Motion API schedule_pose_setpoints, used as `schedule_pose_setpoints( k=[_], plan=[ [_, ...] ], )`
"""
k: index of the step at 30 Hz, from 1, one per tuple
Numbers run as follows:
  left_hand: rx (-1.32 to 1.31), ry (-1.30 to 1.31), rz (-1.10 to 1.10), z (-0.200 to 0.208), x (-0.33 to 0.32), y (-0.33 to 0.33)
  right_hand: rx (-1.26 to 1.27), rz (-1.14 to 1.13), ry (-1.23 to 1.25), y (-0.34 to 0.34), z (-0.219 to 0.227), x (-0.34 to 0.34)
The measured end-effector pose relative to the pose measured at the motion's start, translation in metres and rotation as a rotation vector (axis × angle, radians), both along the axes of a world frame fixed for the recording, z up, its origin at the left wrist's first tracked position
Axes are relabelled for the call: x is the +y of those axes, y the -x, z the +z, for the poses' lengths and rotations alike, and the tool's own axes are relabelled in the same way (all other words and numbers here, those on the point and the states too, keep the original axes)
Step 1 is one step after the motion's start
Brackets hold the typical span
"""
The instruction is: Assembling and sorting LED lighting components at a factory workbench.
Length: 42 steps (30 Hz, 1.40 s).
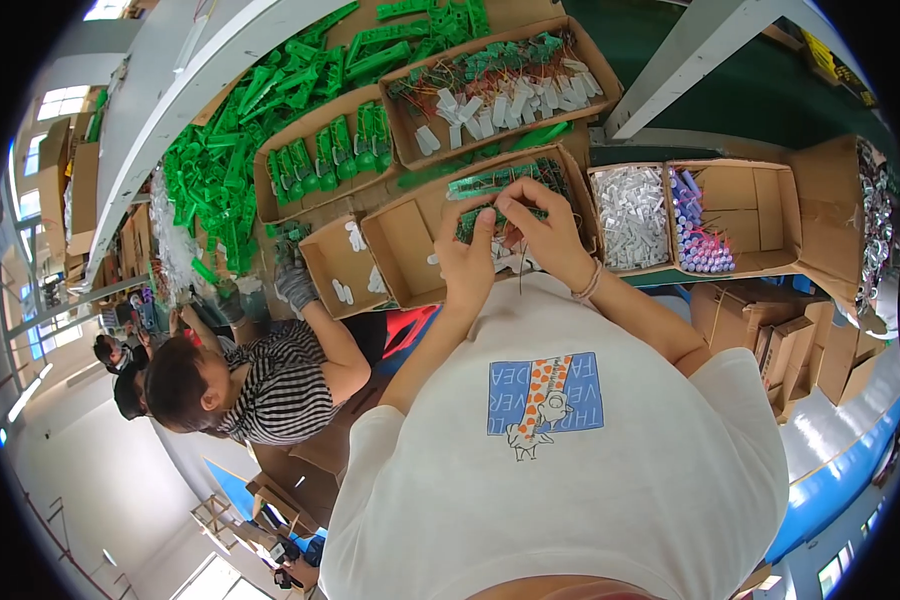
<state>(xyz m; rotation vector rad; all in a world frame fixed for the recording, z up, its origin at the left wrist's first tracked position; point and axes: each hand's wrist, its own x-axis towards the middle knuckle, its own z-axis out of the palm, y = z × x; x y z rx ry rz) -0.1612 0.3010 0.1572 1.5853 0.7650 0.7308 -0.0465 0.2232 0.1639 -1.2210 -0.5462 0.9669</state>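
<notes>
Both my hands meet over a cardboard box point(408, 260) at the bench's near edge. My left hand point(462, 262) is closed, its thumb and fingers pinching a small green circuit board point(467, 226) with thin wires. From the right, my right hand point(555, 245) pinches at the same piece, fingertips close to the left ones. A dark wire hangs below the fingers; much of the piece is hidden by them. Just beyond my hands, strips of green circuit boards point(490, 183) lie in the box.
Beyond lie a box of wired boards with white parts point(500, 100), a box of green housings point(335, 155) and loose green plastic parts point(210, 190). On the right are white pieces point(630, 220) and purple cylindrical cells point(705, 250). A gloved co-worker point(280, 385) works at my left.
</notes>
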Motion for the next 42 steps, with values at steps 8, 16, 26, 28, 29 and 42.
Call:
schedule_pose_setpoints(
  k=[8, 16, 26, 28, 29, 42],
  plan=[
    [0.116, 0.191, 0.046, 0.004, -0.001, 0.0, -0.544, -0.11, 0.03, -0.002, 0.003, 0.006],
    [0.0, 0.108, 0.045, 0.0, 0.012, -0.01, -0.05, 0.112, 0.173, -0.025, 0.007, 0.008],
    [-0.322, -0.074, 0.16, 0.017, 0.046, -0.121, -0.839, -0.528, 0.023, -0.074, 0.038, 0.057],
    [-0.316, 0.04, 0.096, 0.026, 0.058, -0.137, -0.855, -0.479, -0.01, -0.106, 0.046, 0.06],
    [-0.379, 0.327, 0.019, 0.027, 0.066, -0.145, -0.686, -0.364, 0.063, -0.121, 0.049, 0.063],
    [-0.375, 0.431, -0.044, -0.085, 0.193, -0.111, -1.139, -0.683, 0.388, -0.242, -0.099, 0.111]
  ],
)
